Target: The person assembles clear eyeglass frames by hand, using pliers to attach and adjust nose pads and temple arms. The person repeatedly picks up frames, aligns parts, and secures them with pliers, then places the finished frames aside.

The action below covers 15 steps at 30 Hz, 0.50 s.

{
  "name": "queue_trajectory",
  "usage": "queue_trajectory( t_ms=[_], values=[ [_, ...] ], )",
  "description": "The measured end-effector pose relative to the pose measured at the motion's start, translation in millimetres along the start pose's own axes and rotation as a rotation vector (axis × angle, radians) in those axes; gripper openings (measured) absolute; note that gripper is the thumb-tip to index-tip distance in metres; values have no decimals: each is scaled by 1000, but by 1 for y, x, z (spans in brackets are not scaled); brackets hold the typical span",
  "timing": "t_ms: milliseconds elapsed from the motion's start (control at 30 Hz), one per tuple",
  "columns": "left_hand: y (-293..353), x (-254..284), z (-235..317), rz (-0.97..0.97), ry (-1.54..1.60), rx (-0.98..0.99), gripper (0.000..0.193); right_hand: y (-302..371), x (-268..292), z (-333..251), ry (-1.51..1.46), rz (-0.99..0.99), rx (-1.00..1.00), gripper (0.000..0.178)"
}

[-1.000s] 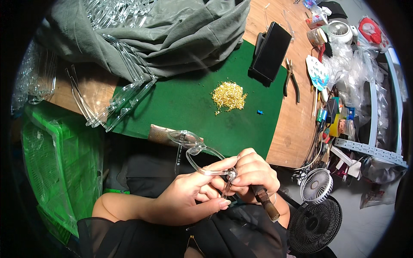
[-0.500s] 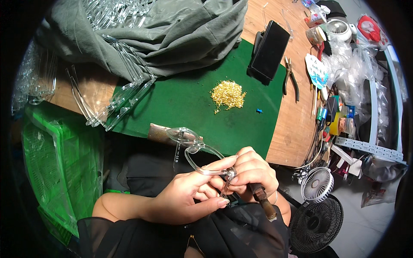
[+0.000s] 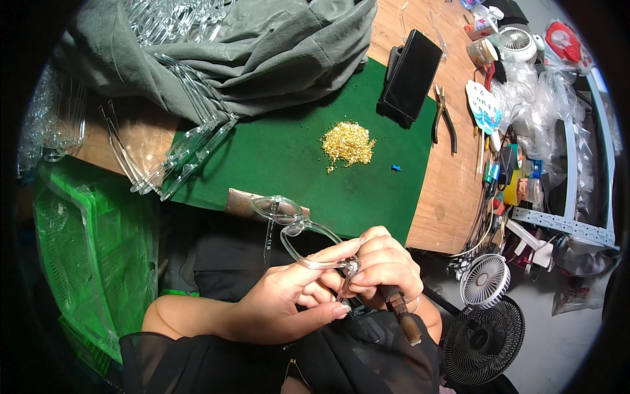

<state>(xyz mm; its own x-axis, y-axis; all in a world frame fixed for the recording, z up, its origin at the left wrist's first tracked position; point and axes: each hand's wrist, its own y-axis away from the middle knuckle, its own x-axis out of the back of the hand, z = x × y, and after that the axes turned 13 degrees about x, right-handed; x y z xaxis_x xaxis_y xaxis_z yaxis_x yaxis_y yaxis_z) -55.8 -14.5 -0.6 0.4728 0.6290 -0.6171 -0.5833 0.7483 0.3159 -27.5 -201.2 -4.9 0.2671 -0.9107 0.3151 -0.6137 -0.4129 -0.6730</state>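
Observation:
In my left hand is a clear plastic eyeglass frame, held by its near end between thumb and fingers. Its rims point up and left over the desk edge. My right hand is closed at the frame's hinge corner, fingertips touching it. Out of the right palm sticks a dark brown handle, which looks like a screwdriver's; its tip is hidden by the fingers. Beyond the hands, a pile of tiny gold-coloured metal parts lies on the green mat.
Several clear frames lie at the mat's left, by a grey cloth with more frames. A phone, pliers and a small blue piece are farther right. A green crate stands left, fans right.
The brown handle's free end has tipped slightly downward. Both hands stay at the same corner of the eyeglass frame, which has barely shifted.

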Motion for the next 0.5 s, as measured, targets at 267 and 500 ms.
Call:
queue_trajectory(
  t_ms=[267, 500],
  values=[
    [0, 1, -2, -9, 27, -18, 76, 0, -3, 1, -78, 50, -42, 20],
    [1, 2, 0, 2, -15, 2, 76, 0, -3, 1, -109, 53, -59, 20]
  ],
)
